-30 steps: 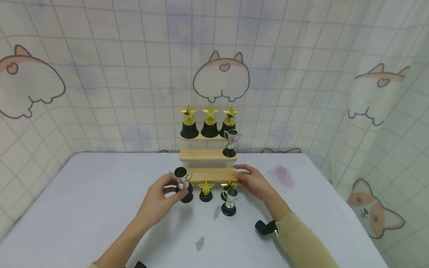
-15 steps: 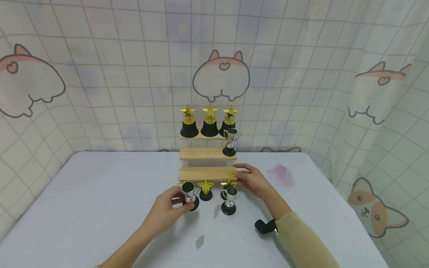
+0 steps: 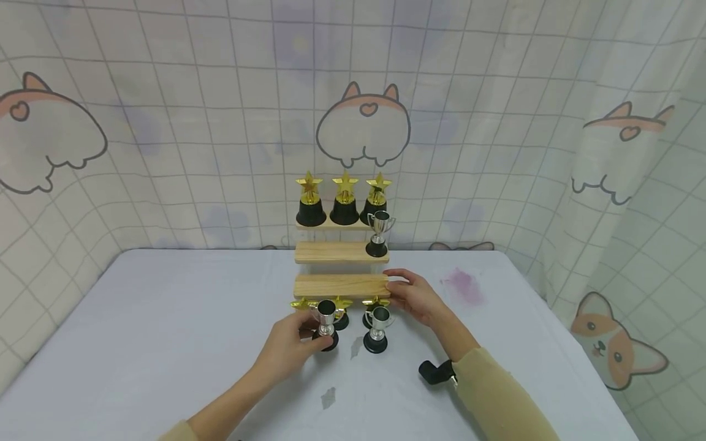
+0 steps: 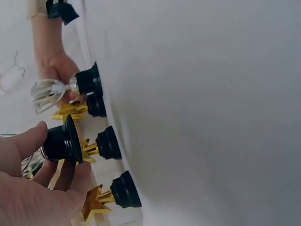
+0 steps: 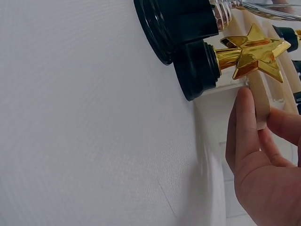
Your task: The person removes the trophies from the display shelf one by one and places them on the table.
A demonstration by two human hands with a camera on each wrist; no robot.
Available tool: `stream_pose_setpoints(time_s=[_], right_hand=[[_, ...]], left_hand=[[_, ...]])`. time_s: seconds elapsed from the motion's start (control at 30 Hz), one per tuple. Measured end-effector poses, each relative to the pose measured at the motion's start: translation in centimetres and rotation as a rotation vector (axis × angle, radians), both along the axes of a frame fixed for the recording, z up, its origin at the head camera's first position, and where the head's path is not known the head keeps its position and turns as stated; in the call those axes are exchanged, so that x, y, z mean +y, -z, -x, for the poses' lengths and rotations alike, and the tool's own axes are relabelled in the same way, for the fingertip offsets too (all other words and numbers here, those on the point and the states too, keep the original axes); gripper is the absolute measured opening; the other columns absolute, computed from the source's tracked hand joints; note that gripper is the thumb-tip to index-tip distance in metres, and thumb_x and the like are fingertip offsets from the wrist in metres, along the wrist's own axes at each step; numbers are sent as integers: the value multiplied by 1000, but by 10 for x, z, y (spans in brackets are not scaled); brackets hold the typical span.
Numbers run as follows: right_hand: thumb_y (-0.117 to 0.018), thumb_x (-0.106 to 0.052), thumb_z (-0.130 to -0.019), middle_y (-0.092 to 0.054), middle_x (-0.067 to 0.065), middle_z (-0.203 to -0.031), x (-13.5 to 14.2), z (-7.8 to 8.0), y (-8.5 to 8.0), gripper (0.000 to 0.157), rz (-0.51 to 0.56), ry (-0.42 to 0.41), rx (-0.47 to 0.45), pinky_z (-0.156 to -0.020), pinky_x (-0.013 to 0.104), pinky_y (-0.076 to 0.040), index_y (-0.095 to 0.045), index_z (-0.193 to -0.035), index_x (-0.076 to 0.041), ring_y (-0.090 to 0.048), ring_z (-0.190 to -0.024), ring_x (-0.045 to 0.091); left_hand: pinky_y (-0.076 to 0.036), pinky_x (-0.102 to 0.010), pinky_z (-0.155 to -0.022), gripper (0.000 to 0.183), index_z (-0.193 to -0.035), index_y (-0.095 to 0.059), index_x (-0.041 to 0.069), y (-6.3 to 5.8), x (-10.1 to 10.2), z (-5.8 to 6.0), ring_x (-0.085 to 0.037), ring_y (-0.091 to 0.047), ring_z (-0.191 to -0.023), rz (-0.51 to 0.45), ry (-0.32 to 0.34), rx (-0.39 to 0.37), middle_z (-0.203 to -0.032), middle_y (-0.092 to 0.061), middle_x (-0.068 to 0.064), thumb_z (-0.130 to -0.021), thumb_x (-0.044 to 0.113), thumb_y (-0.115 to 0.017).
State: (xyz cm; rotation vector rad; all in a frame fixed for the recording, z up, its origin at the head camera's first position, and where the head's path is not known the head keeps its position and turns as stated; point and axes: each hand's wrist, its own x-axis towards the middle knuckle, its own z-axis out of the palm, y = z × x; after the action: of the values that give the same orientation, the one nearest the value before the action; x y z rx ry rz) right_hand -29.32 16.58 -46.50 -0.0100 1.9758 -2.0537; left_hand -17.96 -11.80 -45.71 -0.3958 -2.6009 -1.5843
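Note:
My left hand (image 3: 289, 346) grips a small silver trophy cup (image 3: 326, 312) by its black base (image 4: 63, 141). In the left wrist view that base looks raised off the table. Right behind it is a gold star trophy (image 3: 341, 311), partly hidden by the cup. Another star trophy (image 3: 303, 303) shows behind my left fingers. My right hand (image 3: 415, 296) pinches the right end of the lowest wooden shelf board (image 3: 341, 286), thumb and fingers on opposite faces (image 5: 258, 99). A second silver cup (image 3: 378, 329) stands upright on the table, before a third star trophy (image 3: 376, 303).
The stepped wooden rack has a middle board (image 3: 331, 252) with a silver cup (image 3: 378, 233) at its right end. Several larger star trophies, one being the centre one (image 3: 344, 208), stand on top. A black device (image 3: 436, 372) is at my right wrist. White cloth (image 3: 165, 343) covers the table.
My left hand has carried the silver cup rightward and down, from before the left star trophy to before the middle one. My right hand has stayed on the shelf end.

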Motion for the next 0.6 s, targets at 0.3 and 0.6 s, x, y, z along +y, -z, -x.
stream_pose_setpoints(time_s=[0.3,0.6], right_hand=[[-56,-1,-104,-64,16,-118,1,1,0,43,1,7,-1,-76,24,-59,-48,-146,0,-68,-91,16],[-56,-1,-104,-65,17,-118,0,1,2,43,-9,10,3,-76,23,-59,-48,-146,-1,-68,-91,16]], left_hand=[[-59,-32,-82,24,-97,-69,9,10,12,7,-19,-70,-92,12,36,-44,-96,-71,-1,-82,13,-87],[-59,-31,-79,26,-96,-69,7,14,18,14,-15,-69,-86,46,77,-60,-91,-70,0,-80,12,-89]])
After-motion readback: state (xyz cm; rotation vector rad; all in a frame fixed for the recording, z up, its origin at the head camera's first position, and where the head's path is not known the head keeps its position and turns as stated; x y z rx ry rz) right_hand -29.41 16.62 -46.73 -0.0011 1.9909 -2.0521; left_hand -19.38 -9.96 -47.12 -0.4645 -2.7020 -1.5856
